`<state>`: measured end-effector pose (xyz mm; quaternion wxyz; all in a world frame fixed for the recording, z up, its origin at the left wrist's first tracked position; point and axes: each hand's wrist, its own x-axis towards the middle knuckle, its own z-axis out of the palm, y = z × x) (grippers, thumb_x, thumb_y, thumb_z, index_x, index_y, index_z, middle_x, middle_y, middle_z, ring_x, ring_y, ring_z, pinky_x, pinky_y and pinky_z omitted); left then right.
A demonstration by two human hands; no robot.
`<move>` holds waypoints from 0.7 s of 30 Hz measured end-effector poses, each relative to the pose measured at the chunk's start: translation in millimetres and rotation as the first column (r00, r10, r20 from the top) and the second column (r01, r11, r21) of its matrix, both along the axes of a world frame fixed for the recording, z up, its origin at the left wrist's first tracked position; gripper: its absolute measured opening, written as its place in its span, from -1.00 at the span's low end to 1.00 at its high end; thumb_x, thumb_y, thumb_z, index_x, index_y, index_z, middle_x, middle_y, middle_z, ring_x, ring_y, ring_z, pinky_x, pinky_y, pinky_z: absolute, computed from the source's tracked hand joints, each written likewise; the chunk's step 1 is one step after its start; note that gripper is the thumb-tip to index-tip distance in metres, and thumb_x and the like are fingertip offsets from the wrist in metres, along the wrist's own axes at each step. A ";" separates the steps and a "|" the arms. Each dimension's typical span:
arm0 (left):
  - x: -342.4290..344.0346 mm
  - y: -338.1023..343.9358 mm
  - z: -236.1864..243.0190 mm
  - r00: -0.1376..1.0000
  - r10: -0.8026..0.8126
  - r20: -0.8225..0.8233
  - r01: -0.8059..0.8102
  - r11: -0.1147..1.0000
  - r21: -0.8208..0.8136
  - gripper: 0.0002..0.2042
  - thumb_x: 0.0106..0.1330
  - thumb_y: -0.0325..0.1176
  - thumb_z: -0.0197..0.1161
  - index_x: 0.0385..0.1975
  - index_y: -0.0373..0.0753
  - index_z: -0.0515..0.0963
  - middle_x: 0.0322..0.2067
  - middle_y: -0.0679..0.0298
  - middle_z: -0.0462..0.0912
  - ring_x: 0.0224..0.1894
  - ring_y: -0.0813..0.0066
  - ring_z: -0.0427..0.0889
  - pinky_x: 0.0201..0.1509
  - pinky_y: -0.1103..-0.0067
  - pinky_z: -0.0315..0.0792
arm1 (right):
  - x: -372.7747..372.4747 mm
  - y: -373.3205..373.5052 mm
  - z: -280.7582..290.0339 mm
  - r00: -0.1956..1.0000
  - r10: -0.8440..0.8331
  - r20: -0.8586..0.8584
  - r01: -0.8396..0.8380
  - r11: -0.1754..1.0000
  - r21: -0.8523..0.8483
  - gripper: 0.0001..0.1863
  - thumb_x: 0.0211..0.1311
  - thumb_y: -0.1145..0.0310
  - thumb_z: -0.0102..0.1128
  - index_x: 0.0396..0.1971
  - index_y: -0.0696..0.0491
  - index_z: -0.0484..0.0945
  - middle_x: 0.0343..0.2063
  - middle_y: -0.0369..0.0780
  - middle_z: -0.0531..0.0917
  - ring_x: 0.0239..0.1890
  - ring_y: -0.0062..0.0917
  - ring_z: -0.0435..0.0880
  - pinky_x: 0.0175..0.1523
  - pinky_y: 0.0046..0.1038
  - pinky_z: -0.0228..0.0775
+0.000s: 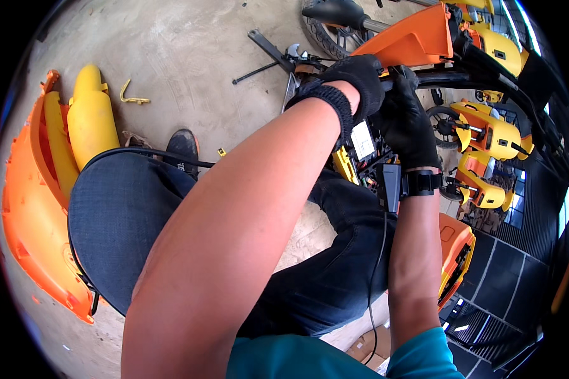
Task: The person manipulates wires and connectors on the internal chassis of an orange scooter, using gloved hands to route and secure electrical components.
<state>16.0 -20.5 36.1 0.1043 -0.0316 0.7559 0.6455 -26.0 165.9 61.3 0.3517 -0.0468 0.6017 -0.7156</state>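
Both my hands wear black gloves and meet at the lower edge of an orange body panel on a motorbike. My left hand is closed, its fingers bent near the panel's corner. Just right of it, my right hand has its fingers pinched together, close to a black frame tube. Anything between the fingers of either hand is hidden. Below the hands, wiring and a white-labelled part show beside a yellow piece of the bike.
Dark tools lie on the concrete floor near the bike's wheel. To the left are a large orange panel, a yellow fender-like part and a small yellow bracket. Several yellow motorbikes stand at right. A cable hangs along my right forearm.
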 end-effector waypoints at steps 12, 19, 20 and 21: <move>7.9 31.2 -41.8 0.937 0.339 -0.088 -0.242 0.808 0.537 -0.59 0.33 -0.47 0.10 0.19 -0.22 0.37 -0.04 0.06 0.58 -0.25 0.48 0.63 -0.17 0.57 0.53 | 27.4 -38.5 4.8 0.975 -0.217 -0.050 0.222 0.962 0.157 -0.51 0.44 -0.01 -0.08 -0.06 0.16 0.48 -0.18 -0.17 0.63 -0.08 -0.52 0.59 0.03 -0.46 0.45; 11.6 41.0 -44.2 0.886 0.448 -0.120 -0.314 0.770 0.556 -0.63 0.33 -0.45 0.12 0.14 -0.30 0.40 -0.10 0.10 0.61 -0.28 0.50 0.62 -0.19 0.58 0.53 | 18.2 -13.6 -15.8 0.850 0.035 -0.525 0.305 0.779 0.547 -0.69 0.25 0.42 0.24 -0.03 0.14 0.50 -0.29 -0.14 0.68 -0.27 -0.37 0.68 -0.13 -0.43 0.52; 12.8 43.0 -44.3 0.861 0.482 -0.166 -0.323 0.768 0.552 -0.64 0.33 -0.46 0.11 0.14 -0.30 0.40 -0.10 0.13 0.61 -0.29 0.53 0.61 -0.21 0.60 0.53 | 16.8 -9.7 -19.6 0.837 0.047 -0.545 0.320 0.767 0.557 -0.69 0.22 0.45 0.26 -0.04 0.14 0.50 -0.29 -0.13 0.68 -0.28 -0.35 0.69 -0.14 -0.42 0.53; 12.8 45.0 -44.8 0.832 0.512 -0.212 -0.332 0.767 0.549 -0.64 0.34 -0.46 0.11 0.14 -0.30 0.40 -0.10 0.15 0.61 -0.30 0.55 0.60 -0.22 0.61 0.53 | 16.0 -6.2 -21.5 0.821 0.104 -0.561 0.306 0.750 0.587 -0.68 0.20 0.45 0.28 -0.04 0.13 0.51 -0.29 -0.11 0.68 -0.28 -0.32 0.69 -0.13 -0.41 0.52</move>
